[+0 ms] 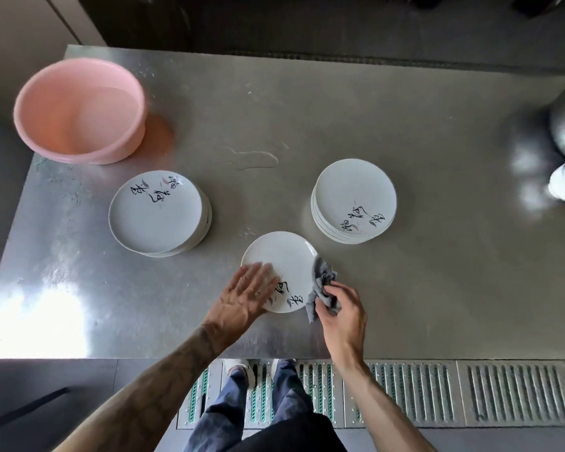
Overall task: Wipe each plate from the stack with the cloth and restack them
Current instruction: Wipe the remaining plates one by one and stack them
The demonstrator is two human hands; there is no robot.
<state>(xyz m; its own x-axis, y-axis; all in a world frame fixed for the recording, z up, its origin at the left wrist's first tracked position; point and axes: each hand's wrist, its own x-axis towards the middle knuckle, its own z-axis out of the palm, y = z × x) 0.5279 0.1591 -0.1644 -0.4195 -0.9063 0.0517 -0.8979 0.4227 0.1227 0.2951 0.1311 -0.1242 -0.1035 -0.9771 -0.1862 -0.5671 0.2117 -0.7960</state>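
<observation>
Stainless steel table [405, 132] fills the head view, wet in patches, with a pink basin [79, 109] at the far left corner. Single plate [279, 270] lies flat near the front edge, between two stacks: left stack [157, 212] and right stack [354, 202], both well apart from it. Can't tell from here which stack is wiped and which is pending. Left hand [247, 293] is open, fingers spread, palm down on the plate's near-left rim, pinning it. Right hand [341, 303] is closed around the grey cloth [323, 288], bunched, touching the plate's right edge. Looks like wiping this plate is the step in hand. To do it well: keep the left palm pressing so the plate doesn't skate on the wet steel, sweep the cloth across the whole face and round the rim, shift the left hand to clear the covered patch. Bunched cloth gives little contact; flatten it first.
</observation>
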